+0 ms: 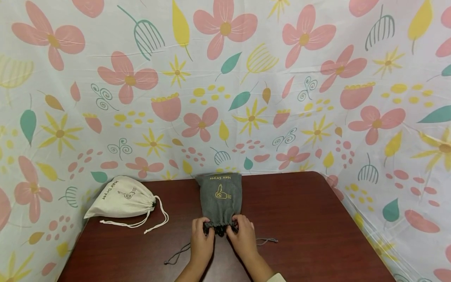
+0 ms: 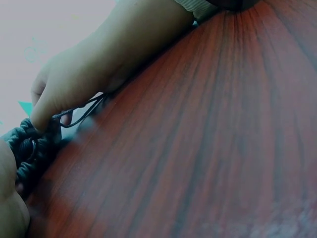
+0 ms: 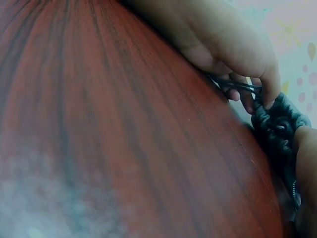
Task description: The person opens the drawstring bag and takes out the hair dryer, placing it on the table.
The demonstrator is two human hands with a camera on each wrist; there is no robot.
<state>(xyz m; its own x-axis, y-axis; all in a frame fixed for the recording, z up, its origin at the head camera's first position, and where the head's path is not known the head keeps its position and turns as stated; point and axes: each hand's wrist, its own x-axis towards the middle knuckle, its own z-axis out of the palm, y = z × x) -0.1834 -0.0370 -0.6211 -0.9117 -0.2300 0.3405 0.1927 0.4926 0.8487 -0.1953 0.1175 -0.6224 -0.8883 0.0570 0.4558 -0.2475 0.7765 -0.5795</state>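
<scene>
A dark grey drawstring bag (image 1: 222, 203) lies on the table, its yellow "Hair Dryer" print upside down in the head view and its gathered mouth facing me. My left hand (image 1: 202, 239) pinches the left side of that mouth between thumb and fingers. On the opposite side, my right hand (image 1: 244, 238) pinches the ruffled edge in the same way. Something black (image 3: 281, 128) shows inside the narrow opening, mostly hidden by the cloth. One grey drawstring (image 1: 176, 254) trails out to the left, and another drawstring (image 1: 268, 239) trails to the right.
A cream drawstring bag (image 1: 119, 199) with a black "Hair Dryer" print lies at the table's back left, its white cords (image 1: 160, 219) loose. The dark reddish wooden table (image 1: 299, 219) meets a flower-patterned cloth (image 1: 246, 98) at the back and sides.
</scene>
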